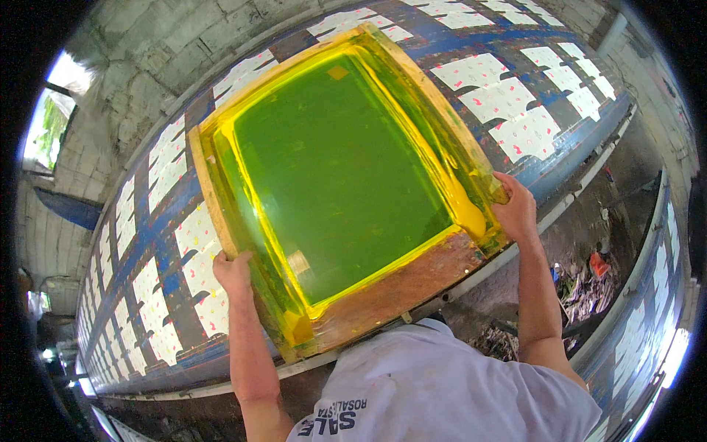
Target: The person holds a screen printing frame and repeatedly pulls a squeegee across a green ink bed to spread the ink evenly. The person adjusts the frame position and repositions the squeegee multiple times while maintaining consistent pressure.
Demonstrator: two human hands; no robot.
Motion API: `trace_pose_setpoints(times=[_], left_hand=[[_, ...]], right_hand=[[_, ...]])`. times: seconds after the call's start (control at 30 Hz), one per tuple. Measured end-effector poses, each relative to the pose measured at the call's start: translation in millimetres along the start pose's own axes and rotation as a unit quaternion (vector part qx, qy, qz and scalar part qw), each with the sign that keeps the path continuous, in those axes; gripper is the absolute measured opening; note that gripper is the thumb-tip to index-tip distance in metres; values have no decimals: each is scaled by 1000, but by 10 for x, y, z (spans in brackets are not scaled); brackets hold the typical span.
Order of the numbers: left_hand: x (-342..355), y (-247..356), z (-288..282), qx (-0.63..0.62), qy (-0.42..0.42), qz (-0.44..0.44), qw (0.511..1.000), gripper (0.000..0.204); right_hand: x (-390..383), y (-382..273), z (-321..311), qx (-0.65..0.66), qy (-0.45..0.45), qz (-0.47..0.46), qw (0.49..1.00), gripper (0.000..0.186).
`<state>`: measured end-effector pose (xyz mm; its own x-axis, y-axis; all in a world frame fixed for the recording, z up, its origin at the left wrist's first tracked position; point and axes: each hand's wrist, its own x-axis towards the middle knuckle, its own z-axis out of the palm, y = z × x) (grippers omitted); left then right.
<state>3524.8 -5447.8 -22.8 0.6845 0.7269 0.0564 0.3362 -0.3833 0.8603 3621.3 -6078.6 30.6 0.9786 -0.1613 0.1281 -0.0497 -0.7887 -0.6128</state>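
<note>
A wooden screen-printing frame (434,269) with green mesh (339,177) lies at a slant over a long printing table. Thick yellow ink (468,215) lines the inner edges of the mesh, heaviest along the right side. My left hand (233,276) is closed on the frame's lower left side. My right hand (514,206) grips its right side, fingers wrapped round the edge. Around the frame, rows of white cut pieces (517,132) with small pink marks lie on the blue and dark table top.
A second table (648,309) with white pieces runs along the lower right. In the aisle between are scraps (578,295) and an orange-red item (598,264). A grey block wall (147,51) with an opening to daylight (48,125) stands behind and to the left.
</note>
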Motion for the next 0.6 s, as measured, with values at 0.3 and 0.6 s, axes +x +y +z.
trace_pose_setpoints(times=[0.3, 0.6], left_hand=[[-315, 453, 400, 54, -6, -12, 998, 32], [-313, 424, 571, 86, -34, -40, 995, 28]], right_hand=[[343, 557, -124, 10, -51, 32, 998, 71], [339, 246, -226, -127, 27, -164, 978, 63]])
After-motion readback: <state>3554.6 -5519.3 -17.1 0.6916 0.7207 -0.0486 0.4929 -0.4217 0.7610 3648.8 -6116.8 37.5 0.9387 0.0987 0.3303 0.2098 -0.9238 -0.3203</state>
